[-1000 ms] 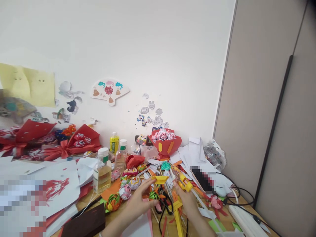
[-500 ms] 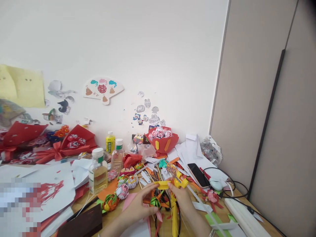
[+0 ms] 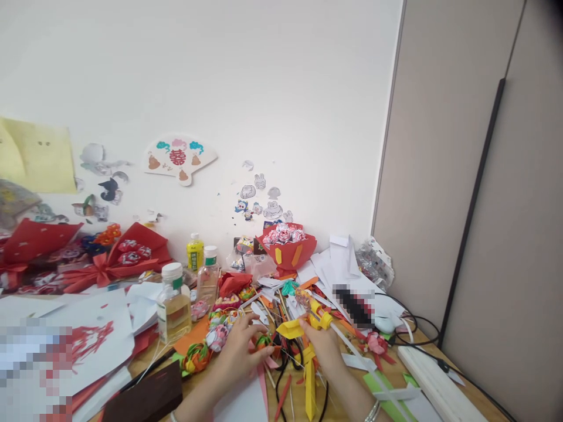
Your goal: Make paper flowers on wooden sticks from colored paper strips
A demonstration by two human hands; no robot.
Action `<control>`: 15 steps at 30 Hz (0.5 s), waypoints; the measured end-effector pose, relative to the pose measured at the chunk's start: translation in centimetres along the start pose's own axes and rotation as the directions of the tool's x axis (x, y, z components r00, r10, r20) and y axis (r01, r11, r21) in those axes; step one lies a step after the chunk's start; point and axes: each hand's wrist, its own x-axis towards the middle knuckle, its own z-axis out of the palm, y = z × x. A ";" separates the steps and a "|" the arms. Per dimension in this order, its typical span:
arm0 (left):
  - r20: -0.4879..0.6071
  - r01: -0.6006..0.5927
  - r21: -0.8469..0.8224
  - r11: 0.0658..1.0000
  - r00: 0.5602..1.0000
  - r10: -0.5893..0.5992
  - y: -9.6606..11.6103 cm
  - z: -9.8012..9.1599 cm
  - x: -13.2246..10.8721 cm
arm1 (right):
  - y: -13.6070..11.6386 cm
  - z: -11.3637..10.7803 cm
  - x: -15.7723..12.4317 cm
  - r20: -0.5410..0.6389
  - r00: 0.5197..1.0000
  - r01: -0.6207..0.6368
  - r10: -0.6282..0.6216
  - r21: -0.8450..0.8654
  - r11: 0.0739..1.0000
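My right hand (image 3: 323, 346) pinches a folded yellow paper strip (image 3: 290, 329) between thumb and fingers. Right behind its knuckles is a yellow glue gun (image 3: 320, 317) with a long whitish stick trailing from its back end; whether that hand also grips the gun, I cannot tell. More yellow folded paper (image 3: 310, 381) hangs or lies below the right hand. My left hand (image 3: 241, 351) is open, fingers spread, close to a green and orange paper flower (image 3: 264, 340). Contact between them is unclear.
Bottles (image 3: 175, 305) stand left of the hands, near several paper flowers (image 3: 196, 358). A red-wrapped bouquet (image 3: 285, 252) is at the wall. A brown box (image 3: 143, 395) sits front left. Black cable (image 3: 428, 351) and a white power strip (image 3: 435, 384) lie right; paper scraps cover much of the table.
My left hand has let go of the yellow strip and moved left. The strip, now in my right hand alone, tilts more. The view has shifted slightly.
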 end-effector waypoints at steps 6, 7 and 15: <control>-0.032 -0.091 0.057 0.994 0.995 0.093 0.6 0.0 0.1 | -0.8 0.5 -0.8 0.045 0.995 -0.088 0.090 -0.034 0.996; -0.022 -0.114 0.049 0.992 0.993 0.115 0.8 0.0 0.1 | -0.9 0.6 -0.9 0.053 0.995 -0.084 0.086 -0.038 0.996; 0.027 -0.013 -0.093 0.996 1.000 0.016 3.0 0.6 -0.9 | -1.1 1.4 -1.8 0.093 0.994 -0.060 0.064 -0.044 0.997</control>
